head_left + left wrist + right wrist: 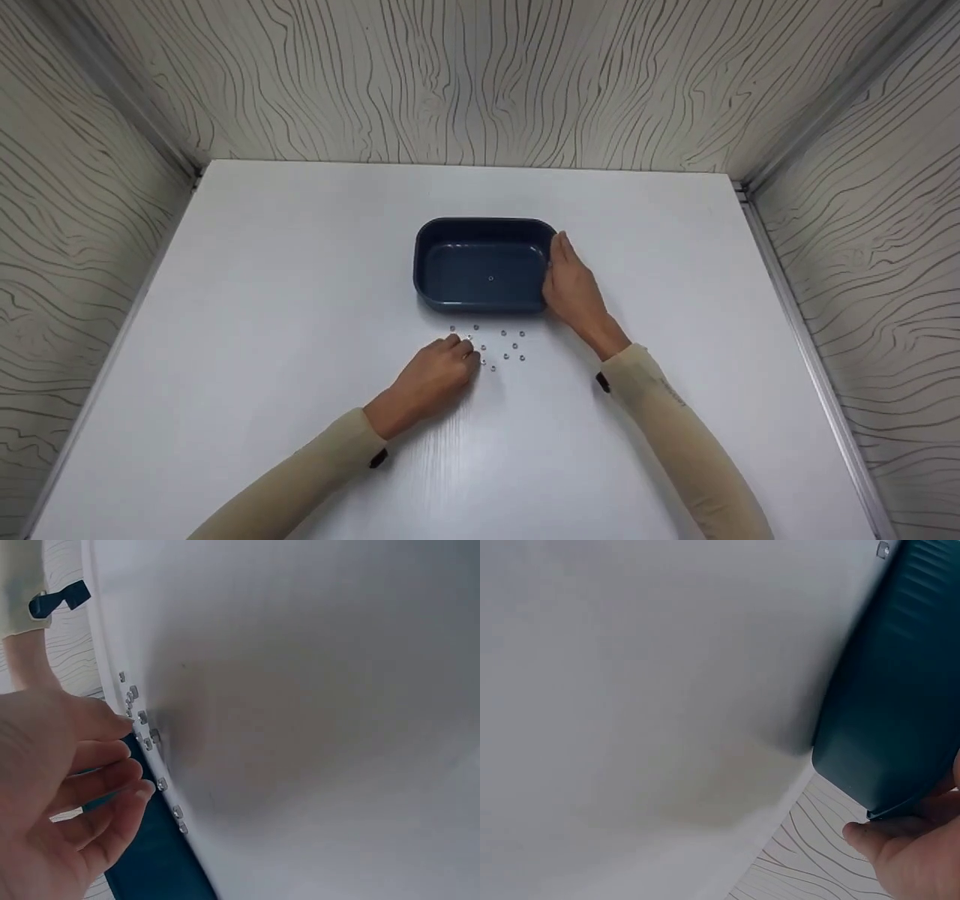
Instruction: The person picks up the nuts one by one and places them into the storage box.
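Small silvery nuts point(484, 347), around eleven of them, lie loosely scattered on a white table point(262, 300), just in front of the near side of a dark blue tray point(472, 307); one more nut point(490, 278) lies on the tray's floor. Being so tiny and close together, they could, I judge, be knocked apart by a brush of the knuckles, or one could slip from a poor pinch and skitter away. A jolt to the tray might also push the nearest ones out of place, or send the single nut inside sliding. The loose nuts sit just beyond and to the right of the left hand point(442, 371), the closest right beside its fingertips; whether any touch, I cannot tell. That hand is back-upward with its fingers part bent, small gaps showing between the tips, and whether it has hold of a nut is hidden from me. Farther out, the right hand point(577, 296) grips the tray's right end, its fingers and thumb bent about the rim. Past the wrists come beige sleeves point(667, 427), and around the table stand pale walls point(450, 82) with a wavy wood-grain pattern.
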Motion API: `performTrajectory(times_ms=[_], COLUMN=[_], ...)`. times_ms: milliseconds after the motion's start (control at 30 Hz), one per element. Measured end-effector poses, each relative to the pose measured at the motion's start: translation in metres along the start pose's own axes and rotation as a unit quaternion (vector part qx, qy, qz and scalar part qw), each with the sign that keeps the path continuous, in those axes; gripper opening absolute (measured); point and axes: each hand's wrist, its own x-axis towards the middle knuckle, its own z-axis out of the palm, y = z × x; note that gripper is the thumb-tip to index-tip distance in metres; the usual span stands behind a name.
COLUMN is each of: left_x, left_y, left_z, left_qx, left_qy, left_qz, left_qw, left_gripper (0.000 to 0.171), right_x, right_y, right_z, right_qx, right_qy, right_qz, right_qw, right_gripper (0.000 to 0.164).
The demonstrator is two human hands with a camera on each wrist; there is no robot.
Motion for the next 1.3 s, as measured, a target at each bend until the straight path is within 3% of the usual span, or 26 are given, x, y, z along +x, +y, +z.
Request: performTrajectory(times_ms=[467,867,1300], left_x=[-0.0015,-0.0074,-0.0074], left_y=[0.0033,0.0079,0.008], left_z=[-0.0033,-0.0029,-0.0027], left_qx=[0.068,0.104,0.138], left_qy=[-0.056,-0.064,-0.066], left_qz=[0.055,0.082,0.124], left_qw=[0.9946,0.9892,0.9804], left_gripper=[0.017,0.014,0.013], right_x=[0.0008,0.0015,0.0], right_y=[-0.0001,0.0005,-0.0001], right_z=[0.0016,0.0016,0.0037], right_qx=[0.008,-0.004,0.012], right_qy=[-0.002,-0.018,-0.007], right_qz=[0.001,0.015,0.014], right_qw=[1.0,1.0,1.0], right_gripper=[0.058,0.062,0.059])
